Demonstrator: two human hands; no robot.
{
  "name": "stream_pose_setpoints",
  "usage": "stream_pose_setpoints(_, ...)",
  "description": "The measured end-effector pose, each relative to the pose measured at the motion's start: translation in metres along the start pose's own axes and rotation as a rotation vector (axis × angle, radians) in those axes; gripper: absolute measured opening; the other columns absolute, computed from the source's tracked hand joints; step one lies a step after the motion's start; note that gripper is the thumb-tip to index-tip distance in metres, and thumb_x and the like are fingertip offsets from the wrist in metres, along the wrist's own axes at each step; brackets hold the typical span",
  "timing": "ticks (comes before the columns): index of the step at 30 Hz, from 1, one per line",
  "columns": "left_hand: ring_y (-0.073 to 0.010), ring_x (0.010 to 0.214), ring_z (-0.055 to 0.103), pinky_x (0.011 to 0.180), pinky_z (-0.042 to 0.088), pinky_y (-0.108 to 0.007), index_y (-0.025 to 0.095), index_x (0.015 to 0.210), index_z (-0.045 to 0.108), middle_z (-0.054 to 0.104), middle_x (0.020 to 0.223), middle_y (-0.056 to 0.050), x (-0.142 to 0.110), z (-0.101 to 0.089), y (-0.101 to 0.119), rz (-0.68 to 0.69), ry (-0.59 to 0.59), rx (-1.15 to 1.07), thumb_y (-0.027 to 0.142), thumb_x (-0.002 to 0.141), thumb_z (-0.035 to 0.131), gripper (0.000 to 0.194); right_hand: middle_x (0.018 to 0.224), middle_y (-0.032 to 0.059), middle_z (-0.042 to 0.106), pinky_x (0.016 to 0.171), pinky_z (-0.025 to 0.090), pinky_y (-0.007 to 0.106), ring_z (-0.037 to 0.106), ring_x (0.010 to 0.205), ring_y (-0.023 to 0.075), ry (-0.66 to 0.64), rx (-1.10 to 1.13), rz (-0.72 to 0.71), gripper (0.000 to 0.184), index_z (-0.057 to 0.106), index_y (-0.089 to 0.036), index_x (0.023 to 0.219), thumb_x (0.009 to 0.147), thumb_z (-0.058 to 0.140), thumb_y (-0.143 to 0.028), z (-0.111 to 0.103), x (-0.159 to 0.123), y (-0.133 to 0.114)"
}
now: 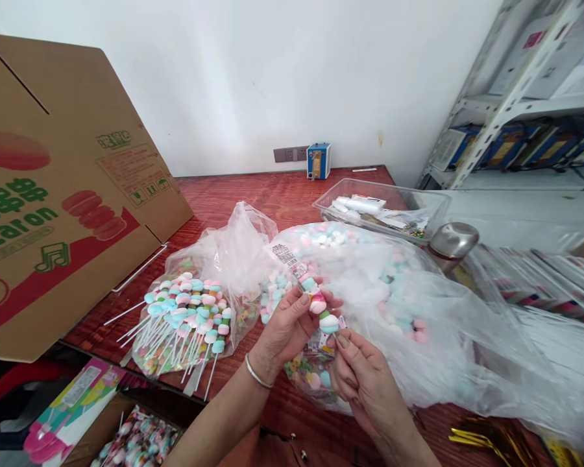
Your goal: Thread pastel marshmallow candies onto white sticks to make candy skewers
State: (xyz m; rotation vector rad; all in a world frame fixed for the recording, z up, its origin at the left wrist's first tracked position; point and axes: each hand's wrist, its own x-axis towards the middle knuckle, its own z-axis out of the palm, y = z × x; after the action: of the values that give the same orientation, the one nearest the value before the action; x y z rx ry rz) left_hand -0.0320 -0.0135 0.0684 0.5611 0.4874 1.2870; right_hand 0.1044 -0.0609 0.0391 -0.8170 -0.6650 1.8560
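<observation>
My left hand [286, 324], with a bracelet on its wrist, is closed round a marshmallow skewer [318, 303] in pink, white, blue and green, partly covered by a clear printed wrapper [288, 257]. My right hand [365, 371] pinches the skewer's lower end, where the wrapper edge shows. The stick is hidden by my fingers. Left of my hands, a pile of unwrapped marshmallow skewers [189, 308] lies on a plastic bag [241, 250] of coloured candies, sticks pointing towards me. Under and right of my hands spreads a big clear bag [365, 279] of loose pastel marshmallows.
A large cardboard box [78, 162] stands at the left. Behind the bags are a clear plastic tray [384, 194] with packets, a steel flask [453, 241] and a blue box [318, 161]. Below the table [209, 194], a carton holds wrapped skewers [139, 441]. Metal shelving [511, 97] rises right.
</observation>
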Motion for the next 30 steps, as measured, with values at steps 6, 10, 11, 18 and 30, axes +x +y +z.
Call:
stream_pose_setpoints(6,-0.0148,0.082,0.067,0.093,0.051,-0.036,0.017,0.117,0.062,0.067,0.088,-0.002,0.008,0.013,0.006,0.096,0.113,-0.042,0.023,0.081,0.074,0.038,0.050,-0.0108,0.034,0.038,0.022,0.018,0.026,0.040,0.0060,0.054,-0.392,-0.218,0.031,0.057,-0.020,0.084,0.091,0.058,-0.051,-0.005,0.002,0.007)
stream_pose_setpoints(10,-0.0106,0.068,0.061,0.084,0.053,-0.032,0.016,0.101,0.064,0.059,0.075,0.002,0.001,0.027,-0.014,0.076,0.248,-0.138,0.031,0.085,0.070,0.023,0.061,-0.0007,0.059,0.049,0.037,0.023,0.053,0.049,0.0127,0.213,-1.106,-0.757,0.021,0.064,-0.017,0.091,0.097,0.050,-0.031,-0.007,0.003,0.009)
stream_pose_setpoints(11,-0.0112,0.068,0.061,0.083,0.053,-0.033,0.016,0.099,0.063,0.058,0.074,0.002,-0.001,0.029,-0.019,0.058,0.259,-0.156,0.033,0.086,0.069,0.022,0.064,0.0017,0.064,0.051,0.038,0.025,0.058,0.051,0.0146,0.250,-1.263,-0.891,0.021,0.066,-0.015,0.093,0.097,0.049,-0.027,-0.008,0.004,0.009)
stream_pose_setpoints(18,-0.0123,0.073,0.063,0.076,0.053,-0.028,0.017,0.104,0.062,0.061,0.080,0.000,0.009,0.015,-0.010,0.108,0.321,-0.160,0.033,0.083,0.072,0.028,0.089,0.0075,0.076,0.061,0.049,0.024,0.072,0.071,0.0180,0.185,-1.364,-0.912,0.025,0.064,-0.014,0.112,0.099,0.048,-0.027,-0.013,-0.002,0.003)
stream_pose_setpoints(30,-0.0127,0.069,0.061,0.082,0.054,-0.034,0.015,0.100,0.062,0.061,0.076,0.000,0.002,0.023,-0.034,0.032,0.330,-0.175,0.040,0.087,0.066,0.029,0.057,0.0041,0.061,0.048,0.031,0.026,0.054,0.050,0.0173,0.239,-1.190,-0.565,0.030,0.064,-0.022,0.077,0.095,0.047,-0.040,-0.015,-0.004,0.013)
